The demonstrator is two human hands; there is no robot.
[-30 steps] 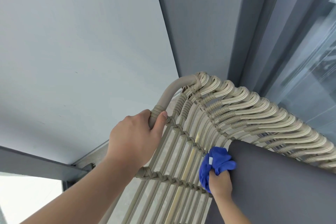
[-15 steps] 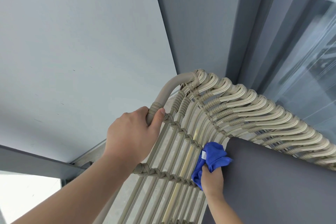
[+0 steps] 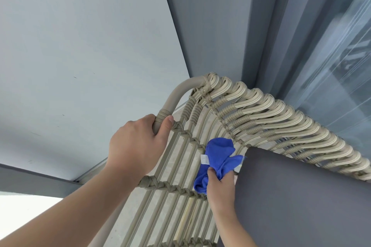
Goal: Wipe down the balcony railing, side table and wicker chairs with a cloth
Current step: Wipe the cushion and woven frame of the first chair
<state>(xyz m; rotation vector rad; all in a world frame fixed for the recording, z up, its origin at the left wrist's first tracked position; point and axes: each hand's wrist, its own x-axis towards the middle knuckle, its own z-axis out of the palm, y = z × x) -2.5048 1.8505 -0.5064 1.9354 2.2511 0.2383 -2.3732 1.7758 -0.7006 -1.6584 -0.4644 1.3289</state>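
from the head view, everything sits around the wicker chair point(image 3: 230, 118), whose woven back fills the middle and lower right. at the chair's near upper corner, where the bare frame tube curves over, the left hand point(image 3: 138, 144) grips the tube: its fingers point(image 3: 149, 118) curl over the far side and the thumb lies along the near side, just below a wrapped band of cord. lower on the chair's back, against the upright strands, the right hand point(image 3: 220, 188) holds the blue cloth point(image 3: 217, 158) bunched up, its fingers closed around the lower folds while the upper part of the cloth fans out and touches the weave. a white label shows on the cloth's left edge. just to the right of the cloth, a grey cushion point(image 3: 301, 196) leans against the inside of the chair's back, its rounded top corner beside the cloth. beyond the chair's top rim stands a grey wall point(image 3: 80, 46), with a darker grey panel point(image 3: 210, 26) meeting it above the chair's corner. to the right of the chair's rim, a glass pane point(image 3: 341, 86) shows pale streaks and reflections. through the gaps between the chair's strands, a pale floor is visible.
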